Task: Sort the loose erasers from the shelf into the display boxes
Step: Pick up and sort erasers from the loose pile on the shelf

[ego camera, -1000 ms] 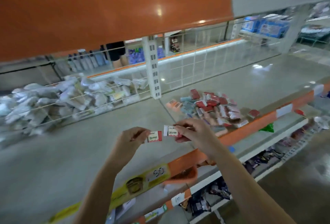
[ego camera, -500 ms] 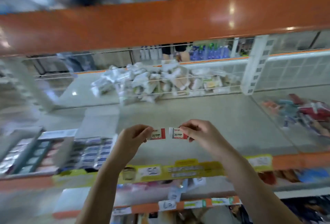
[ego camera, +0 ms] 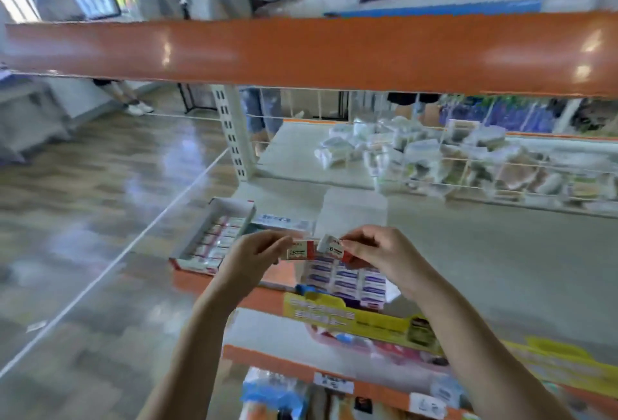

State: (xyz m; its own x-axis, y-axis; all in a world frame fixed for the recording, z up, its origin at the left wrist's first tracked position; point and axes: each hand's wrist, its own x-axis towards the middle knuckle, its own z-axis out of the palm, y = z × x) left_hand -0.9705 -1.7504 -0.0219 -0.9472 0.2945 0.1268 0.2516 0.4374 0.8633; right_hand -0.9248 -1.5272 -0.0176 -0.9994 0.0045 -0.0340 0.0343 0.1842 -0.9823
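My left hand [ego camera: 251,254] pinches a white and red 2B eraser [ego camera: 300,250] by its left end. My right hand [ego camera: 379,254] pinches a second white and red eraser [ego camera: 334,248], tilted, its end touching the first. Both are held above the shelf's front edge. Just below them stands a display box [ego camera: 347,280] with rows of purple-labelled erasers. To the left sits another display box [ego camera: 219,235], white with a red base, partly filled with red and white erasers.
An orange shelf beam [ego camera: 301,51] runs overhead. A wire divider [ego camera: 468,165] holds back a pile of clear packets at the back right. A white upright post [ego camera: 232,131] stands at the shelf's left end. People stand on the shiny floor beyond. Lower shelves carry more goods.
The view has swung left along the shelf, bringing the display boxes under my hands. The right eraser has tilted and now touches the left one.
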